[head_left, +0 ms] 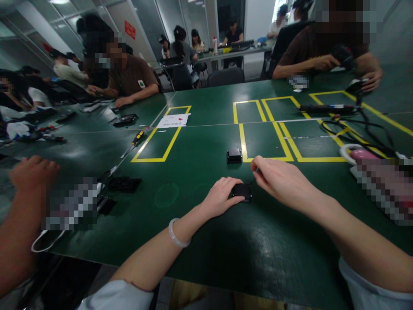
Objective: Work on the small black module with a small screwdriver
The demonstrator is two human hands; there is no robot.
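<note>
Flat on the green table [206, 157] lies a small black rectangular block [242, 192]. My left hand [223, 194] grips its left side, thumb along the near edge and fingers over the far one. Just right of and above the block, my right hand [269, 171] is closed in a pinch. A thin dark rod [252, 181] runs from its fingertips down toward the block's upper right corner; whether the tip touches, I cannot tell. Beyond my hands sits a second small black block [234, 156], apart from both.
Yellow tape rectangles [243, 142] mark the table, and a paper sheet [173, 120] lies at centre left. A yellow-black screwdriver [138, 137] is on the left. Black cables [364, 129] loop at the right. Another person's arm [24, 206] rests at far left; co-workers sit opposite.
</note>
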